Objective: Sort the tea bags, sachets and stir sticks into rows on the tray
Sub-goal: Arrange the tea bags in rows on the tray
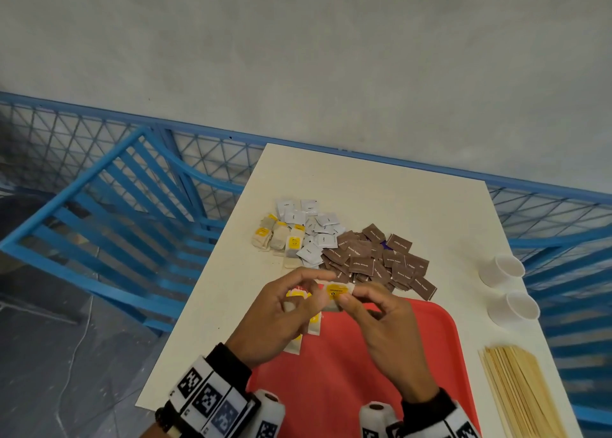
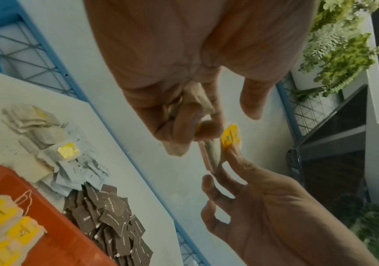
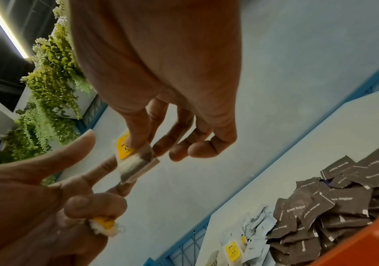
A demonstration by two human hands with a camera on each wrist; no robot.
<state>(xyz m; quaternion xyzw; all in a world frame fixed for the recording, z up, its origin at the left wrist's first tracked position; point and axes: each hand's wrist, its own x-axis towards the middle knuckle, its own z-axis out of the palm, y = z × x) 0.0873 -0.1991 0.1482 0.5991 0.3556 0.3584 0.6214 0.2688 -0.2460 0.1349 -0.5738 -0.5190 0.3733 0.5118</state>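
Observation:
My left hand [image 1: 314,285] grips a small bunch of tea bags [image 2: 177,147] in its curled fingers, above the far left corner of the red tray [image 1: 347,381]. My right hand [image 1: 349,296] pinches one tea bag with a yellow tag [image 1: 336,292] between thumb and forefinger, right beside the left fingertips. A row of yellow-tagged tea bags [image 2: 4,228] lies along the tray's left side. On the table beyond the tray are loose tea bags [image 1: 275,237], white sachets [image 1: 313,229] and brown sugar sachets [image 1: 374,258]. The wooden stir sticks [image 1: 520,391] lie to the right of the tray.
Two white paper cups [image 1: 503,270] stand at the table's right edge, beyond the sticks. Blue slatted chairs [image 1: 109,225] and a blue mesh fence [image 1: 66,133] surround the white table [image 1: 381,186]. Most of the tray's red floor is bare.

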